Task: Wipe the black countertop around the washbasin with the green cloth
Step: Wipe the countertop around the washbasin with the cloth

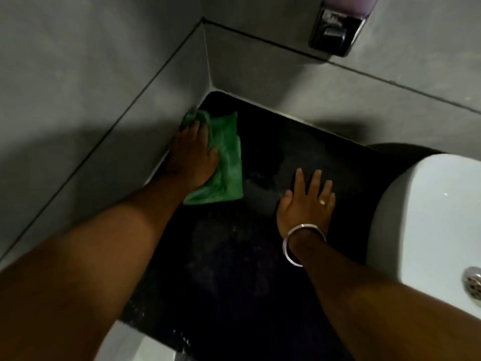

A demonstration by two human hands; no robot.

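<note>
The green cloth (226, 162) lies flat on the black countertop (234, 256), close to the left wall near the back corner. My left hand (194, 155) presses down on the cloth, fingers pointing toward the corner. My right hand (308, 201) rests flat on the bare countertop with fingers spread, a ring on one finger and a metal bangle at the wrist. The white washbasin (426, 220) sits at the right, just beyond my right hand, with its drain at the frame's edge.
Grey tiled walls (91, 82) close in the countertop on the left and at the back. A soap dispenser (335, 29) hangs on the back wall above the basin. A pale surface (145, 347) shows below the counter's front edge. Faint wet smears mark the countertop's middle.
</note>
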